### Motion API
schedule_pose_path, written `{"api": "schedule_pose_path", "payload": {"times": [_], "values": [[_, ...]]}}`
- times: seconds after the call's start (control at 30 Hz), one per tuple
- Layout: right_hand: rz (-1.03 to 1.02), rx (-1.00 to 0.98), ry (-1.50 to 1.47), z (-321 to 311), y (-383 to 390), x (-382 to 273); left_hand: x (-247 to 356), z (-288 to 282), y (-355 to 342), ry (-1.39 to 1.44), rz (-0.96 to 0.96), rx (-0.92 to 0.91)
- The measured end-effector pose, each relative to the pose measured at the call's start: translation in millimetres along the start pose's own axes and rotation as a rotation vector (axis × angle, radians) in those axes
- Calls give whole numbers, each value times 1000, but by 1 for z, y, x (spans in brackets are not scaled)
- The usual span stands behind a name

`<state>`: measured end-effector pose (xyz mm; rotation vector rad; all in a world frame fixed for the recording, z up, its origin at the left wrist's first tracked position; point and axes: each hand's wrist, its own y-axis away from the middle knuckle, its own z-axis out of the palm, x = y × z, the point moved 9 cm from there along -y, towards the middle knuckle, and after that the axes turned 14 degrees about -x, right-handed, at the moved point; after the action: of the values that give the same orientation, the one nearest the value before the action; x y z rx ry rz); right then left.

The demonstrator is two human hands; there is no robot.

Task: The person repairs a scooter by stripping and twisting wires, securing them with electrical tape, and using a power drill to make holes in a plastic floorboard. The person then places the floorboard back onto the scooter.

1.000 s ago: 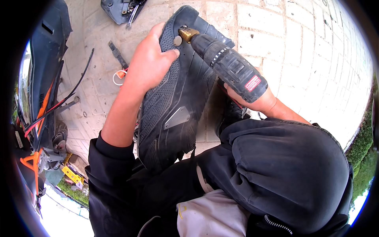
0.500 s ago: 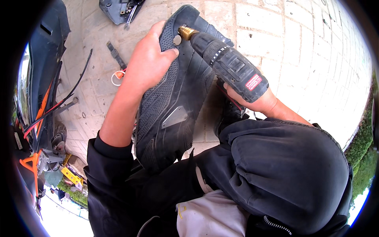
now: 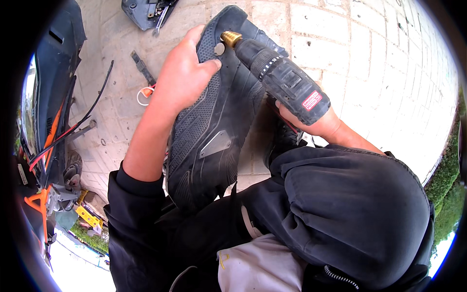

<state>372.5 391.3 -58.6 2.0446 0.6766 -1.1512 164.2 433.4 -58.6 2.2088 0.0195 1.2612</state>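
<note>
A long black plastic panel [image 3: 221,114] with a mesh texture leans up from my lap. My left hand [image 3: 187,73] grips its upper left edge, thumb on the face beside a round hole [image 3: 219,49]. A cordless drill [image 3: 287,78] is in my right hand [image 3: 316,124], wrapped round the handle; the drill body hides most of those fingers. The drill's gold step bit [image 3: 231,38] meets the panel just above the round hole, its tip at the surface. Lower on the panel sits a grey triangular plate [image 3: 215,144].
Light paving bricks [image 3: 340,53] cover the ground. At the left stands a black and orange vehicle part [image 3: 53,97] with a loose cable [image 3: 92,112]. A dark plastic piece [image 3: 146,12] with a wrench lies at the top. A strap-like tool [image 3: 142,68] lies behind my left forearm.
Hardly anything differs. The drill has shifted very slightly, with its bit still against the panel; my left hand keeps its place.
</note>
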Motion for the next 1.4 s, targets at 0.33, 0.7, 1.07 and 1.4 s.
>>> {"api": "schedule_pose_path", "payload": {"times": [0.33, 0.7, 1.07, 1.4], "values": [[47, -46, 9, -3, 1, 1, 4, 1, 0, 33, 20, -22], [200, 29, -526, -80, 76, -12, 62, -38, 11, -316, 88, 59], [34, 451, -723, -172, 143, 16, 195, 4, 63, -793, 405, -314], [-107, 507, -735, -191, 136, -9, 249, -14, 64, -967, 1073, -54]]}}
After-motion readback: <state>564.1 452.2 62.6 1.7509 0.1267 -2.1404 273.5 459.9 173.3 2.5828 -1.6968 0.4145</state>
